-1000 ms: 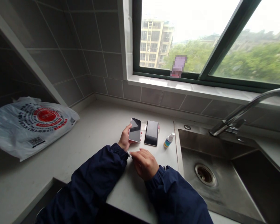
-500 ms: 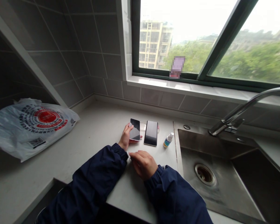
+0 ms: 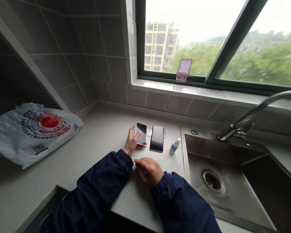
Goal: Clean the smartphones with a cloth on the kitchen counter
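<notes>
My left hand (image 3: pixel 131 142) is closed around a smartphone (image 3: pixel 142 137) with a dark screen and a pale edge. The thumb lies across its screen, and other fingertips show at its left side and under its lower edge. Close to my left cuff, my right hand (image 3: pixel 149 170) is curled, thumb and fingers together. A small whitish bit (image 3: pixel 134 163) shows at its fingertips, too little of it to name. To the right of the held phone, a second smartphone (image 3: pixel 156 139) lies screen up on the counter, partly over a clear case (image 3: pixel 149 131). Beside it stands a small spray bottle (image 3: pixel 175 145).
A steel sink (image 3: pixel 228 181) with a chrome faucet (image 3: pixel 235 126) takes up the right side. On the left of the white counter (image 3: pixel 87 142) lies a white plastic bag (image 3: pixel 36 132) with red print. Behind are a tiled wall and a window sill (image 3: pixel 184 91).
My left thumb has shifted further over the screen, and the held phone has turned slightly and moved a little right. The right hand stays nearly still.
</notes>
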Available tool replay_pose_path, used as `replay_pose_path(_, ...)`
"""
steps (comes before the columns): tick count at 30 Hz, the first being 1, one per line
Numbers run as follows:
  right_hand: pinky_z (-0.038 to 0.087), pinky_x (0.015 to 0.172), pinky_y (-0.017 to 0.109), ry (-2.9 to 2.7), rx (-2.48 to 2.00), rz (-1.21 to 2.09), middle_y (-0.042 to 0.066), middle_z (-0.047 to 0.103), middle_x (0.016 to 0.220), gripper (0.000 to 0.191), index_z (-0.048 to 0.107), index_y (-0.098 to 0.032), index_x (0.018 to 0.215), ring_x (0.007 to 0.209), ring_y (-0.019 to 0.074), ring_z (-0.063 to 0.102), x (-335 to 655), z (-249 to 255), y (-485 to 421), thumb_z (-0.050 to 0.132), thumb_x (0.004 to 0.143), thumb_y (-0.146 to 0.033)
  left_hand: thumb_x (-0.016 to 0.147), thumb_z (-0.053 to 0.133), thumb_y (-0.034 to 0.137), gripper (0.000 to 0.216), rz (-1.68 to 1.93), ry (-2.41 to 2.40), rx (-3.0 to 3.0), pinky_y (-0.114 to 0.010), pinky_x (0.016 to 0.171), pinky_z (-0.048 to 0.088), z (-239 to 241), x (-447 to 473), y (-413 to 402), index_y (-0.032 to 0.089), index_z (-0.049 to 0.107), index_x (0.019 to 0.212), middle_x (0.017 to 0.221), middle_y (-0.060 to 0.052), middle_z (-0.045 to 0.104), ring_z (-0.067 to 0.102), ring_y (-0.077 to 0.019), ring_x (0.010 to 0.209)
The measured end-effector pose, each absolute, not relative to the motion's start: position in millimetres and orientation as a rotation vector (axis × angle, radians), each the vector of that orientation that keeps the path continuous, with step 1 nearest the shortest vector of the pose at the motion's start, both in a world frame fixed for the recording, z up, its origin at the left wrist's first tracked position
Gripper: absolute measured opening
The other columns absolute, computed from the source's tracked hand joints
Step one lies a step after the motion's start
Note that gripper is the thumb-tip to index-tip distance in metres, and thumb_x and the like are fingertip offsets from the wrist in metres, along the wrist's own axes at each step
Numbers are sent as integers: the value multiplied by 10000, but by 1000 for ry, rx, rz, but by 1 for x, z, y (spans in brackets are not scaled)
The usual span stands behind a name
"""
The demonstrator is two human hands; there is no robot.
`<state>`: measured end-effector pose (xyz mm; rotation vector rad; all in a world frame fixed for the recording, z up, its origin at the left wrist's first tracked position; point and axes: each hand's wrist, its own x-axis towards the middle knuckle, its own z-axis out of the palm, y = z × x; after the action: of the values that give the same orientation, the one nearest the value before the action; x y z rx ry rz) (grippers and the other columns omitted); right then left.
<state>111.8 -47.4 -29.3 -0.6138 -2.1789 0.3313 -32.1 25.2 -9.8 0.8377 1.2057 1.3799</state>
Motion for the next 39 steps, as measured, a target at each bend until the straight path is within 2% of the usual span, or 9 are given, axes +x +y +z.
replay_pose_path(3,549,680,299,-2177,-612,345,71,691,811,250,635,-185,1099,712,183,659,112,-30,-47,468,921,-129,789,700,463,826,1357,1234,884,-315,507,549,-11,-31,28,347,273,1487,1268,-163,557,702,-235,693)
replay_pose_path(6,552,679,301,-2178,-610,357,75,696,817,253,636,-178,1098,718,187,664,112,-31,-47,472,913,-126,770,742,407,803,1418,1237,914,-373,697,597,-13,-30,31,325,334,1457,1368,-169,509,664,-320,1034)
replay_pose_path(11,557,690,297,-2177,-623,375,72,705,835,269,642,-179,1099,730,186,668,112,-33,-47,477,894,-122,749,784,321,730,1538,1226,1004,-415,991,509,-17,-30,36,301,436,1391,1532,-117,383,278,-357,1454)
replay_pose_path(13,557,690,296,-2174,-627,382,73,706,835,266,646,-178,1097,731,187,669,112,-34,-47,479,897,-125,749,781,345,816,1477,1232,1066,-415,881,568,-17,-30,37,320,362,1449,1570,-134,314,260,-387,1455)
replay_pose_path(17,557,681,306,-2171,-626,395,82,707,832,266,649,-166,1103,727,197,670,112,-35,-47,476,904,-133,721,797,352,986,1370,1218,1112,-372,671,607,-17,-32,37,346,225,1524,1557,-198,294,561,-397,1200)
replay_pose_path(26,554,680,305,-2183,-619,427,88,709,828,264,646,-168,1113,722,199,670,111,-36,-45,481,910,-135,717,804,371,1077,1263,1383,1341,-360,695,601,-32,-41,46,352,119,1547,1436,-172,450,646,-256,1009)
replay_pose_path(29,557,681,309,-2184,-621,435,88,709,830,272,647,-168,1116,725,203,671,111,-37,-45,482,903,-130,714,806,362,1092,1261,1367,1433,-432,861,565,-36,-44,46,337,102,1549,1483,-180,397,568,-308,1202)
replay_pose_path(33,559,679,310,-2187,-624,445,86,710,833,281,649,-167,1118,722,203,672,112,-37,-46,485,893,-128,661,838,315,1176,1240,1363,1599,-492,1145,313,-35,-48,45,259,82,1560,1557,-199,291,295,-330,1452)
replay_pose_path(39,560,690,304,-2187,-638,452,81,714,835,277,654,-171,1104,730,198,676,112,-36,-46,480,891,-137,601,832,214,1239,1064,1382,1916,-441,1212,198,-28,-50,38,268,64,1572,1626,-140,140,174,-298,1500)
